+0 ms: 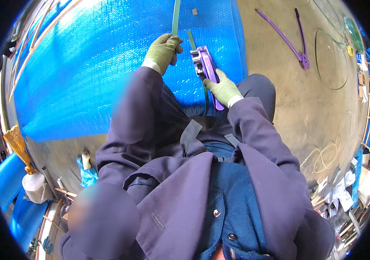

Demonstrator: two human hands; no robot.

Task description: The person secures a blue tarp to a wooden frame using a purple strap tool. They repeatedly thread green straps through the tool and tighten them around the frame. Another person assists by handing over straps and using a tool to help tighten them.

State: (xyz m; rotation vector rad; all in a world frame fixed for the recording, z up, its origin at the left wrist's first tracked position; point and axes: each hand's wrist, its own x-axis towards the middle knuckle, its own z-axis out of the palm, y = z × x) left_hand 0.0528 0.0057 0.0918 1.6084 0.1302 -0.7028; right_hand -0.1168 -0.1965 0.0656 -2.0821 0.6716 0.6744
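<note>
My left hand (163, 51), in a green glove, is closed on a flat green strap (176, 19) that runs up from it to the far edge. To its right, a purple strapping tensioner (208, 71) with metal parts rests on the blue bubble-textured wrap (107, 82). My right hand (224, 89), gloved the same way, grips the tensioner from its right side. A short strap piece (191, 40) shows above the tool, and more strap comes out below it toward my knees. How the strap is threaded inside the tool is hidden.
Right of the wrapped bundle, a purple long-handled tool (302, 58) lies spread on the bare floor (280, 125). A loose loop of green strap (316, 56) and pale cord (323, 158) lie farther right. A broom (19, 149) and white roll (36, 187) are at left.
</note>
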